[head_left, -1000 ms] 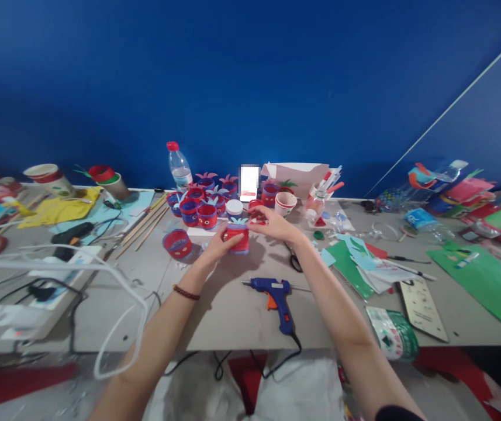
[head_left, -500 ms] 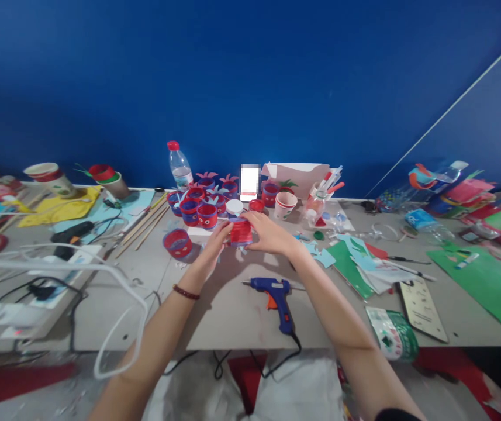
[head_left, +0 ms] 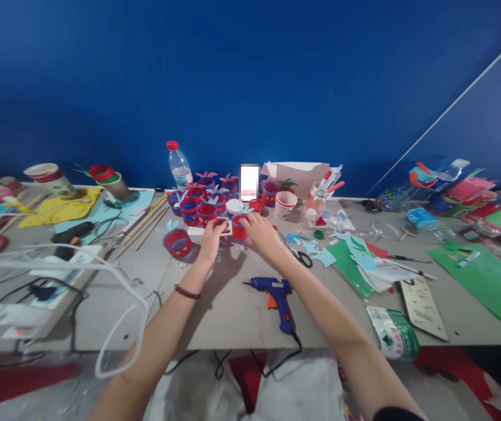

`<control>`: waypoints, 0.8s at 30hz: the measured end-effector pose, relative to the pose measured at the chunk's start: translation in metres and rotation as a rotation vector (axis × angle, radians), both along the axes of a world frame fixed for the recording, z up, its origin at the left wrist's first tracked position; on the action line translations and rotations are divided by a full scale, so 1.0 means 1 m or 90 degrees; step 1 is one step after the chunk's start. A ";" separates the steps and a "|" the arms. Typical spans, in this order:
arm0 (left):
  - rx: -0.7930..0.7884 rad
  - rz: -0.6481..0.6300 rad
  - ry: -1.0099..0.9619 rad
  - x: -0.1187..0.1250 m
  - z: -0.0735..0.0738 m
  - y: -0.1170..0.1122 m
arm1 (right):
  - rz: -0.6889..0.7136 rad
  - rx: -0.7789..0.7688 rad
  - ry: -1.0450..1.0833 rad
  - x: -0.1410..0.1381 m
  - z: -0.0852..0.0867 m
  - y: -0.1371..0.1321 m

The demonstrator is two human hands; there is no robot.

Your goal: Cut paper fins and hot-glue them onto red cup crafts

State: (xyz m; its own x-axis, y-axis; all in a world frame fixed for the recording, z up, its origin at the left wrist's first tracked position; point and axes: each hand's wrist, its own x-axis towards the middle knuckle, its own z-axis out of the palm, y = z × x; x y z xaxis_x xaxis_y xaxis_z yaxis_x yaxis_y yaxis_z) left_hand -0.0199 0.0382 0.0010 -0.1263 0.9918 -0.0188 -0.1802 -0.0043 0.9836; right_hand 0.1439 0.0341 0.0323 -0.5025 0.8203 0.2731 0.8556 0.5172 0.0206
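Note:
My right hand (head_left: 259, 234) has its fingers closed round a small red and blue paper cup (head_left: 238, 227) with a light blue leaf top, set down on the grey table (head_left: 232, 310). My left hand (head_left: 210, 235) rests just left of that cup, fingertips curled at a white card (head_left: 197, 231). Right behind them stands a cluster of several similar red and blue cups (head_left: 200, 206). One more red cup (head_left: 177, 242) stands alone to the left of my left hand.
A blue glue gun (head_left: 276, 292) lies near the front edge with its cord hanging off. Scissors (head_left: 299, 256) and light blue cutouts (head_left: 309, 248) lie to the right, beside green and red paper sheets (head_left: 355, 266). A water bottle (head_left: 179, 166), white cables (head_left: 101, 280) and power strip (head_left: 17, 310) sit left.
Both hands moved the red and blue cup away from me, from the open table toward the cluster of cups, and lowered it there. The scissors came into view.

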 end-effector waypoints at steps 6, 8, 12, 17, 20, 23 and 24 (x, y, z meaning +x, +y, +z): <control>0.014 0.016 0.003 0.002 -0.002 0.001 | 0.033 -0.051 0.024 0.004 0.009 -0.004; 0.038 0.043 0.000 0.004 -0.004 0.000 | 0.045 -0.076 0.055 0.008 0.016 -0.005; 0.095 0.111 0.008 0.005 -0.002 -0.002 | 0.083 -0.137 0.130 0.018 0.030 -0.005; 0.162 0.176 -0.013 0.005 0.008 -0.006 | 0.052 -0.217 0.212 0.034 0.048 -0.006; 0.167 0.191 -0.010 0.006 0.011 -0.009 | 0.014 -0.162 0.268 0.045 0.059 -0.003; 0.164 0.190 0.025 0.008 0.008 -0.012 | -0.027 -0.053 0.290 0.054 0.069 0.010; 0.171 0.182 0.037 0.008 0.007 -0.013 | -0.038 -0.024 0.287 0.057 0.073 0.017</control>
State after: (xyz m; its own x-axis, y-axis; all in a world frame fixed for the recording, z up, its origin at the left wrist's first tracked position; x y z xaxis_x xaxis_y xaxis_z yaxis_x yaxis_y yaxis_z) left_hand -0.0116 0.0255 0.0078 -0.3908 0.8854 0.2518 -0.0791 -0.3049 0.9491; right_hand 0.2009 0.0516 0.1056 -0.2913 0.8578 0.4234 0.8037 0.4595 -0.3780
